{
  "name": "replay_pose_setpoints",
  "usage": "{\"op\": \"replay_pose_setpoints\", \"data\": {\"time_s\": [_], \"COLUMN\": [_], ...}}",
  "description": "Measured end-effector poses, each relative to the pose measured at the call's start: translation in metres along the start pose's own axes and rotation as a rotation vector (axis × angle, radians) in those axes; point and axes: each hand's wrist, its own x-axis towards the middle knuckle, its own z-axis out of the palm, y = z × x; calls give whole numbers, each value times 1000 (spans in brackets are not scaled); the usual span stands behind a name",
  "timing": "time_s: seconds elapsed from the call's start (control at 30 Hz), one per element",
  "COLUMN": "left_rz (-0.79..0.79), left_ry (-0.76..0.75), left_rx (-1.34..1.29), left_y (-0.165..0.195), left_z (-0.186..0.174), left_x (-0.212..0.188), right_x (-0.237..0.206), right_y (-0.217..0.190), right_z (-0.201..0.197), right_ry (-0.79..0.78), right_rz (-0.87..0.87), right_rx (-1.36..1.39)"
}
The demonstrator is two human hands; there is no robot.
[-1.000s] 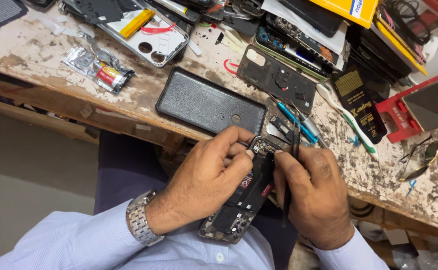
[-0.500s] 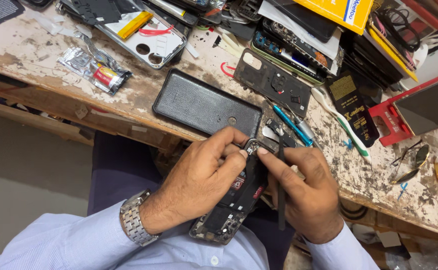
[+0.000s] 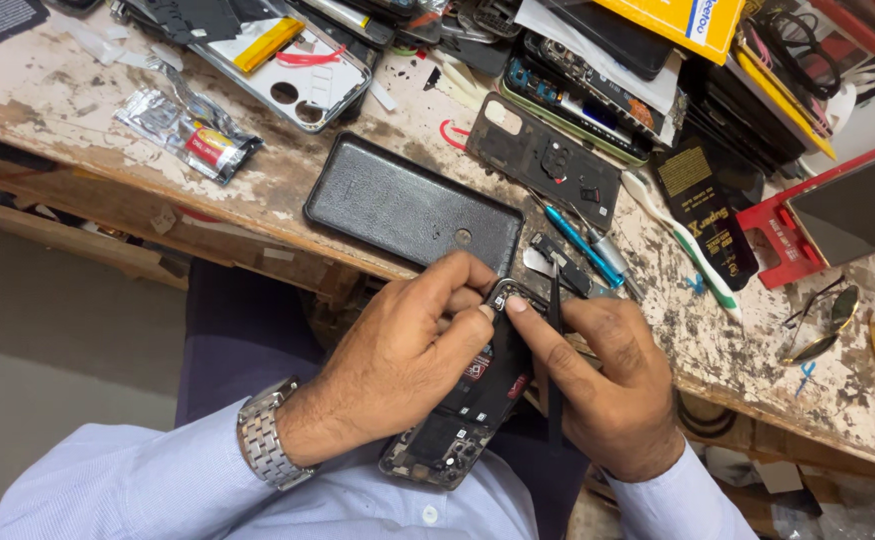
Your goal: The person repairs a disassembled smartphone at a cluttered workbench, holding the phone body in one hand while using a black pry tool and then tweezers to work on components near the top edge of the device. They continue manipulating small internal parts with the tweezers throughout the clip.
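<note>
Left hand (image 3: 397, 370): my fingers pinch the opened black phone with bare innards (image 3: 467, 400).
Right hand (image 3: 607, 385): my fingers grip thin black tweezers (image 3: 554, 350), forefinger pressing the phone's top.
Nearby: black leather-textured phone cover (image 3: 412, 215) on the worn surface (image 3: 77, 100); blue-handled screwdriver (image 3: 582, 245) just beyond.

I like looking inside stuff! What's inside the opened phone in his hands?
Inside the opened phone a black battery and dark circuit parts show. The left hand and right hand cover its top end, so what lies there stays hidden.

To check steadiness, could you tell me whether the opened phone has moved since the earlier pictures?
No, the opened phone stays just below the black case's right end.
</note>
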Motion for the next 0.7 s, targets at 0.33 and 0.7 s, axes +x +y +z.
{"op": "replay_pose_setpoints", "data": {"time_s": [0.33, 0.7], "left_rz": [17, 48], "left_ry": [-13, 3], "left_rx": [26, 42], "left_y": [-1, 0], "left_z": [0, 1], "left_x": [0, -3], "right_x": [-3, -11], "right_y": [0, 0], "right_z": [1, 6], "right_ry": [14, 46], "right_rz": [-5, 19], "right_rx": [4, 9]}}
